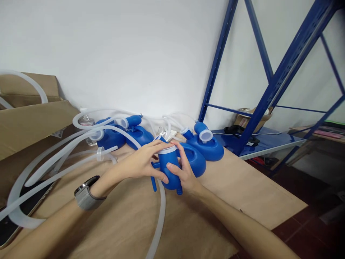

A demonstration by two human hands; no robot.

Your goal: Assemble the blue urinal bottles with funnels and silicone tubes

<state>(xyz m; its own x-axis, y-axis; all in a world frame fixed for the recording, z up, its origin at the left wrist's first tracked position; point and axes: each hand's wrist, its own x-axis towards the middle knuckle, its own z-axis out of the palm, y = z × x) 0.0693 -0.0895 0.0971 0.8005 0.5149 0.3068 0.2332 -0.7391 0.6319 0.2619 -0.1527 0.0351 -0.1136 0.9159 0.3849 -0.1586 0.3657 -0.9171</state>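
Both hands grip a blue plastic cup-shaped piece (pixel 168 166) with a white rim, above the table. My left hand (pixel 147 160) closes on its left side, fingers at the rim and thumb low on the wall. On the other side, my right hand (pixel 187 172) presses its thumb against the front of the wall, with fingers round the right. Small blue stubs stick out near its base. Right behind are a blue jug-like bottle (pixel 199 162) and another blue bottle (pixel 214 149) with a capped neck. A translucent hose (pixel 159 223) runs below the cup towards me.
More blue bottles (pixel 140 136) stand at the back left, among looping translucent hoses (pixel 81 135). An open cardboard box (pixel 35 115) is at the left, with a dark phone-like device (pixel 25 212) near me. Blue metal shelving (pixel 258 104) rises beyond the table's (pixel 258 194) right edge.
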